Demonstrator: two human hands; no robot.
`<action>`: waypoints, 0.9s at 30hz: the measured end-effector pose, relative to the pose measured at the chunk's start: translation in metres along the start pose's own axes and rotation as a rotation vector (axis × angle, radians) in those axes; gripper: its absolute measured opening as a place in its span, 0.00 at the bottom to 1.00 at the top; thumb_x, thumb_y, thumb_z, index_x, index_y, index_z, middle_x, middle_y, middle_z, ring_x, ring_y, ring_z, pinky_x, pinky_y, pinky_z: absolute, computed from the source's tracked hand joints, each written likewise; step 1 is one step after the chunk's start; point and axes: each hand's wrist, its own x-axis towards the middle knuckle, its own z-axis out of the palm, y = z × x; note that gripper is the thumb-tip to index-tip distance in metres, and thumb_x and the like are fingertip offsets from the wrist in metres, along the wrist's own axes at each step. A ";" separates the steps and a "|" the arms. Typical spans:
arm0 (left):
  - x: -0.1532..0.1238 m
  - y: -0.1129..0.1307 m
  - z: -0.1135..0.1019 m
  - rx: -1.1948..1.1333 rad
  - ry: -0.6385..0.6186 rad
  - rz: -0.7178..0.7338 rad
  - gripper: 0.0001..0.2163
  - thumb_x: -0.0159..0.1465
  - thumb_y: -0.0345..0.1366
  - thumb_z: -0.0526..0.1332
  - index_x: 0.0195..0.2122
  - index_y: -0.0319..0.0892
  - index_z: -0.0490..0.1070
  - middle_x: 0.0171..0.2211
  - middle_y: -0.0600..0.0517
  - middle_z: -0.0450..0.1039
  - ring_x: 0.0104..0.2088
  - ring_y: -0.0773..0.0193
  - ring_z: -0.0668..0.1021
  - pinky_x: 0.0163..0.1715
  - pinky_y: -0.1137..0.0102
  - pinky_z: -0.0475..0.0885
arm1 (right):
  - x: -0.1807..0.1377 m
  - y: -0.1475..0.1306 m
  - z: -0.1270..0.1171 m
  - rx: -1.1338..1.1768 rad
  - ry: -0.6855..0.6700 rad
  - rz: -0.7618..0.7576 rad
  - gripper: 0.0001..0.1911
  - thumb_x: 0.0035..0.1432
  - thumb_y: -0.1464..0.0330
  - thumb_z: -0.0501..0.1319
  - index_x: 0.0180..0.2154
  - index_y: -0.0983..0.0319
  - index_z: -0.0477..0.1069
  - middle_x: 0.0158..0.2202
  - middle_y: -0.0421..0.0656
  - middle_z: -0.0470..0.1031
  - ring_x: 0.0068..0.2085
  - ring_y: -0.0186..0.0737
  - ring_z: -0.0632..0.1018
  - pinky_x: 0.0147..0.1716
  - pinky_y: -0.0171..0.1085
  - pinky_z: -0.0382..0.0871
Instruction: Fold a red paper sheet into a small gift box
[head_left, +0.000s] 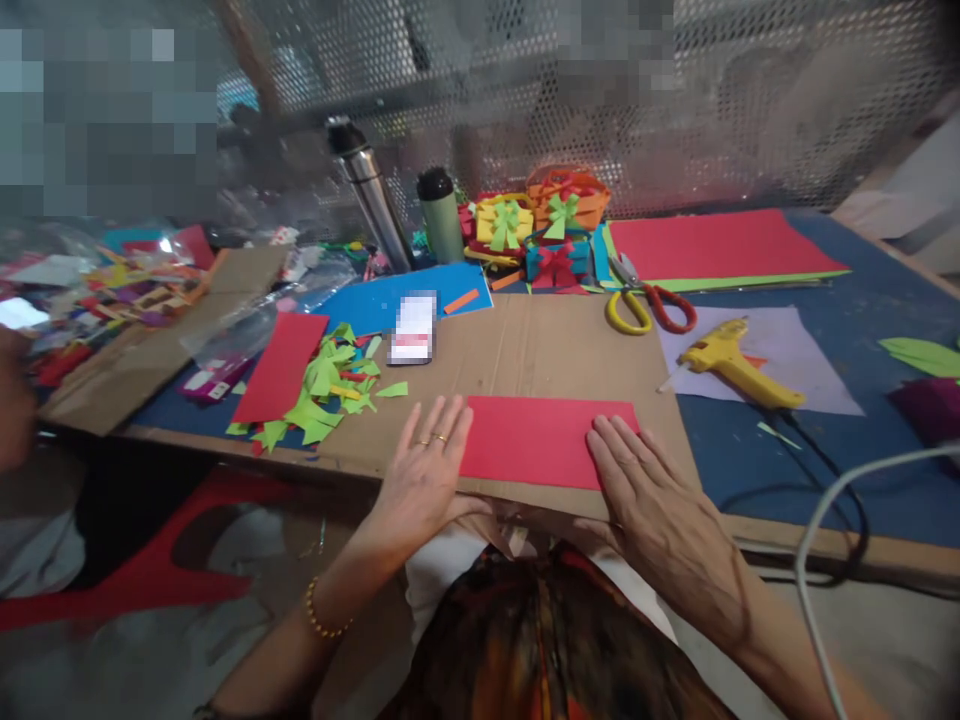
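Observation:
A red rectangular sheet [538,442] of paper or foam lies flat on brown cardboard [517,350] at the table's front edge. My left hand [427,465], with two rings, rests at the sheet's left end, fingers stretched out. At the right end my right hand [645,480] lies with fingers extended over the sheet's edge. Both thumbs point inward near the table edge. Left of my left hand is a heap of light green cut scraps [319,385] beside another red piece [281,368]. Beyond the sheet sits a phone [412,328] with a blurred screen.
Scissors [651,300] with yellow and red handles lie behind my right hand. A yellow glue gun [739,368] rests on a lilac sheet [821,370], its cord hanging over the front edge. A steel flask [371,195], a green bottle [442,215] and bow-decorated boxes [559,260] stand at the back.

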 end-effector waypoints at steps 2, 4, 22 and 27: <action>-0.005 -0.001 -0.009 0.031 0.012 -0.021 0.49 0.64 0.66 0.58 0.75 0.35 0.48 0.71 0.31 0.58 0.72 0.34 0.59 0.69 0.39 0.55 | 0.001 0.000 -0.003 -0.011 -0.025 -0.005 0.41 0.71 0.54 0.54 0.70 0.79 0.54 0.67 0.69 0.65 0.69 0.65 0.66 0.66 0.60 0.62; -0.003 0.006 -0.020 0.038 0.057 -0.032 0.51 0.63 0.69 0.56 0.75 0.34 0.46 0.72 0.29 0.56 0.73 0.31 0.56 0.69 0.37 0.52 | 0.003 -0.001 -0.006 -0.019 -0.048 -0.005 0.41 0.70 0.52 0.55 0.68 0.80 0.57 0.67 0.70 0.64 0.69 0.66 0.67 0.66 0.60 0.63; 0.044 0.043 0.004 -0.200 -0.116 0.191 0.56 0.59 0.76 0.45 0.75 0.32 0.46 0.75 0.29 0.44 0.76 0.40 0.47 0.73 0.45 0.49 | 0.001 -0.001 -0.008 0.013 -0.099 0.016 0.33 0.67 0.68 0.57 0.68 0.78 0.56 0.69 0.66 0.63 0.72 0.62 0.62 0.69 0.58 0.58; 0.023 0.021 -0.001 -0.076 -0.112 0.123 0.56 0.61 0.71 0.55 0.75 0.28 0.40 0.73 0.24 0.47 0.75 0.35 0.52 0.72 0.42 0.52 | 0.004 0.000 -0.012 0.013 -0.105 0.011 0.35 0.68 0.63 0.59 0.67 0.80 0.57 0.68 0.69 0.63 0.70 0.64 0.65 0.68 0.59 0.61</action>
